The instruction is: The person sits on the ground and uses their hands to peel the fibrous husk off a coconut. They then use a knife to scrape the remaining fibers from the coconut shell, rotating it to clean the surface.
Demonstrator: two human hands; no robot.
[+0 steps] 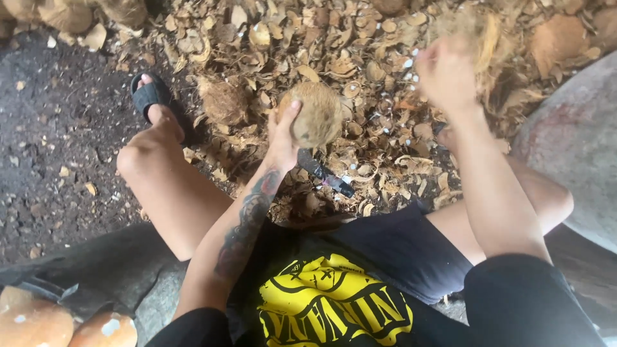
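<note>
At the far left, a bare foot in a black sandal [152, 96] is being rested on dark ground [58, 141], with the knee drawn up near it. At the near left corner, two pale brown rounded lumps [64, 324] are being cut off by the frame edge; what they are cannot be told.

Moving right, the coconut [315, 114] is being held up in the middle of the scene, above a litter of husk scraps [360, 58]. It is being gripped by the left hand [283, 135], fingers wrapped around its left side and the thumb laid over the top. The nut is judged to be heavy and stiff, its brown fibrous coat rough enough to resist slipping; a broad cupping grip around its middle is judged the safest hold. The underside is being hidden by the hand.

Just below the nut, a dark bar [324, 173] is being seen lying slantwise, with its near end wrapped in something pale; whether it is a blade or a handle cannot be told.

Further right, the right hand [447, 74] is being blurred by motion. It appears to be closed on a tuft of fibre [482, 35], but this cannot be told for certain. At the far right, a large grey rounded surface [578, 148] is being cropped by the edge.
</note>
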